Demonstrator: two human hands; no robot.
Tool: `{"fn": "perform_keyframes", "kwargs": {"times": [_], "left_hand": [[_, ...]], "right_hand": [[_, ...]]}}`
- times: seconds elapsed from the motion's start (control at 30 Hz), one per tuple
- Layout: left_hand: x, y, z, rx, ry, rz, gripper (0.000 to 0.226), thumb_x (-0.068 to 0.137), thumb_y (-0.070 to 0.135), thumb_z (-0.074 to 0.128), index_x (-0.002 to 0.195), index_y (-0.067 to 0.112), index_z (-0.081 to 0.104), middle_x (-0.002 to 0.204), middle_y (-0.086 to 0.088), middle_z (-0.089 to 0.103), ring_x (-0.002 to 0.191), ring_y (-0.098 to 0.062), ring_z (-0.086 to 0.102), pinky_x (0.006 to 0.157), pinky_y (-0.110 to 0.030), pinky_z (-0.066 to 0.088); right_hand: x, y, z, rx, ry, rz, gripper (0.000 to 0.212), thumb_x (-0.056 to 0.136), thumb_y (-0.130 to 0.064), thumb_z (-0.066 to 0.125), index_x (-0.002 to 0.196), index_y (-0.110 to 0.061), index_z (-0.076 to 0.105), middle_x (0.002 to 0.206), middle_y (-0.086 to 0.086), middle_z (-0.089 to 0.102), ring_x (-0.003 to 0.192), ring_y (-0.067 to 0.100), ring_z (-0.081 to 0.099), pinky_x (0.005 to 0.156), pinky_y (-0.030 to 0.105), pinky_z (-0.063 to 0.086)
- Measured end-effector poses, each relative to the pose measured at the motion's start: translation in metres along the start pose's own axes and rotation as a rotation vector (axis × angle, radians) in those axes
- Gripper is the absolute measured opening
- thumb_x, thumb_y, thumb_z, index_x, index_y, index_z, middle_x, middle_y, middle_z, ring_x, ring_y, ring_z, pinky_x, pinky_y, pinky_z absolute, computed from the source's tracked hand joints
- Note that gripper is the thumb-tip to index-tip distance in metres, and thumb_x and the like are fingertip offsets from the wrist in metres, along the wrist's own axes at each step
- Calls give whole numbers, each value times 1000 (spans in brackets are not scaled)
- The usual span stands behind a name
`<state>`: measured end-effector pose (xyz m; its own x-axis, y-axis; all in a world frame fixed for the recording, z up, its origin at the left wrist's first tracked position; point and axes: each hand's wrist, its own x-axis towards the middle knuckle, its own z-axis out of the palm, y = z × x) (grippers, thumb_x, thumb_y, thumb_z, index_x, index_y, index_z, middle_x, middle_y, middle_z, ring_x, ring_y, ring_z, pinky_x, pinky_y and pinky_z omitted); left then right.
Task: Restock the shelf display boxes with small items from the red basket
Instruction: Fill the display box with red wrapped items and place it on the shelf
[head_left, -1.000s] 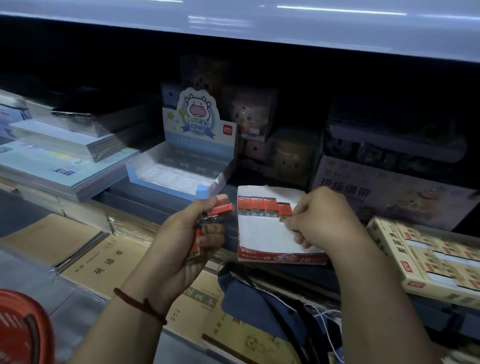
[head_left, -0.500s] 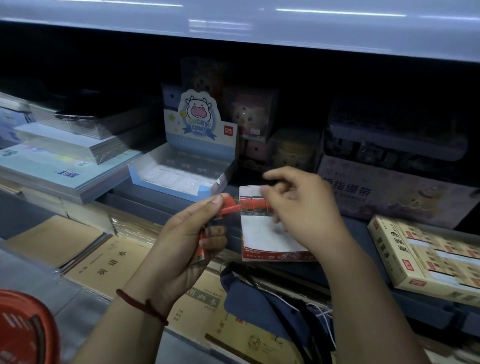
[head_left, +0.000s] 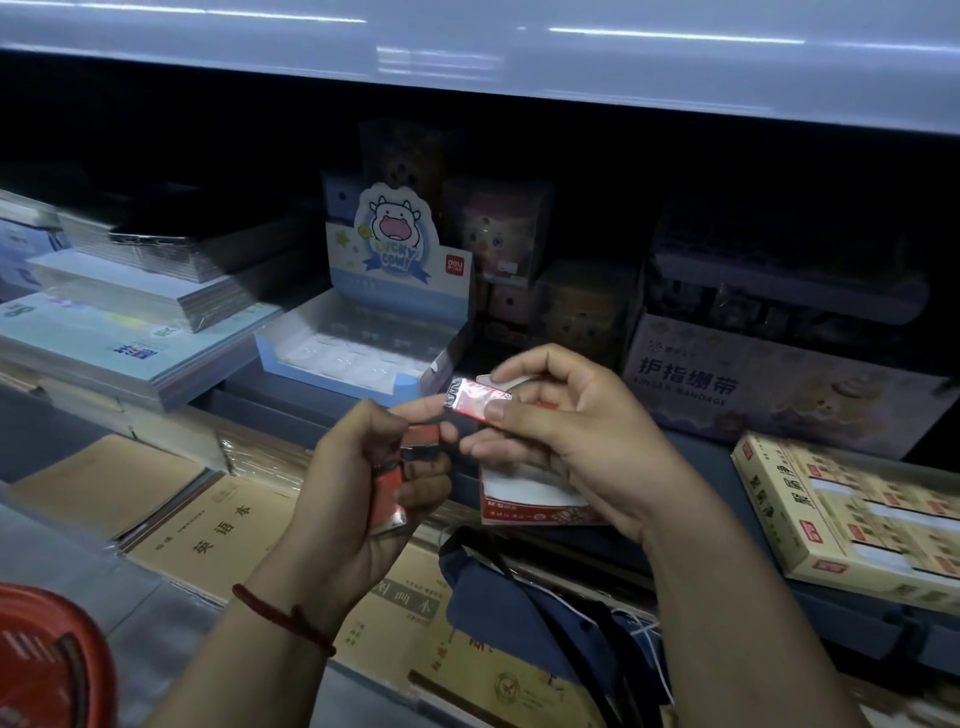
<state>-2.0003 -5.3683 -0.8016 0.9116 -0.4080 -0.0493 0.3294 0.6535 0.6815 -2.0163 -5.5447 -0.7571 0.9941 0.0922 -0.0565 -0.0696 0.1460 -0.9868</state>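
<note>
Between right hand (head_left: 582, 436) fingers, shiny red-wrapped packet (head_left: 475, 401); more gripped by left hand (head_left: 358, 483).

— What is the person wearing on the arms?

— Nothing by way of sleeves: both forearms are bare right to the bottom edge of the view. The left hand (head_left: 363, 483) has a thin dark red cord bracelet (head_left: 283, 618) round its wrist, at about 7 o'clock from the hand, with a small knot or thicker twist along it.

— And the right hand (head_left: 576, 431)?

— No bracelet, watch or ring that shows. Short, plain nails on the fingers of both hands.
</note>
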Motion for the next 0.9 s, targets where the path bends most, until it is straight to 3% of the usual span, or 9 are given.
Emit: {"fn": "perform_keyframes", "kwargs": {"times": [0.1, 0.27, 0.33, 0.43, 0.5, 0.7, 0.9], "left_hand": [[0, -1, -2, -30, 25, -11, 59, 79, 3, 42, 136, -9, 51, 88, -12, 56, 55, -8, 34, 37, -14, 36], [-1, -1, 7, 52, 95, 22, 49, 79, 3, 56, 128, 6, 59, 90, -11, 65, 45, -5, 39, 37, -13, 34], [-2, -1, 10, 81, 109, 37, 51, 79, 5, 58, 129, 7, 60, 92, -12, 66, 42, -7, 43, 38, -12, 34], [-4, 0, 13, 119, 142, 38, 52, 77, 9, 62, 128, 7, 61, 93, -12, 70, 41, -10, 49, 39, -11, 35], [-4, 0, 14, 127, 163, 42, 51, 76, 8, 63, 127, 7, 62, 92, -12, 72, 42, -9, 50, 38, -11, 34], [-4, -2, 19, 109, 179, 50, 35, 74, 3, 62, 109, 8, 64, 97, -16, 71, 47, -7, 48, 37, -10, 31], [-2, -5, 18, 99, 183, 35, 48, 75, 3, 61, 123, 1, 58, 103, -17, 73, 46, -6, 48, 37, -10, 30]], "right_hand": [[-2, -1, -2, 5, -3, -13, 26, 92, 4, 67, 115, -7, 70, 98, 20, 72, 88, 37, 77, 85, 38, 63], [-7, -11, -13, -196, 114, -36, 10, 91, 4, 69, 98, -2, 73, 87, 22, 76, 74, 29, 77, 71, 34, 65], [-8, -15, -24, -388, 263, -88, 7, 87, 0, 75, 87, -6, 75, 80, 13, 77, 69, 22, 74, 61, 30, 60], [-8, -15, -44, -732, 566, -126, 17, 81, -15, 82, 67, -16, 74, 67, 0, 73, 69, 19, 71, 61, 33, 54], [-8, -13, -51, -813, 655, -85, 19, 81, -20, 83, 66, -17, 72, 68, -1, 70, 70, 18, 68, 58, 29, 49], [-4, -3, -52, -917, 600, -24, 16, 83, -18, 80, 72, -13, 70, 75, 1, 69, 67, 13, 63, 53, 24, 42], [-3, -4, -55, -958, 662, -83, 16, 85, -19, 79, 71, -15, 71, 75, 1, 69, 65, 13, 64, 50, 23, 44]]}}
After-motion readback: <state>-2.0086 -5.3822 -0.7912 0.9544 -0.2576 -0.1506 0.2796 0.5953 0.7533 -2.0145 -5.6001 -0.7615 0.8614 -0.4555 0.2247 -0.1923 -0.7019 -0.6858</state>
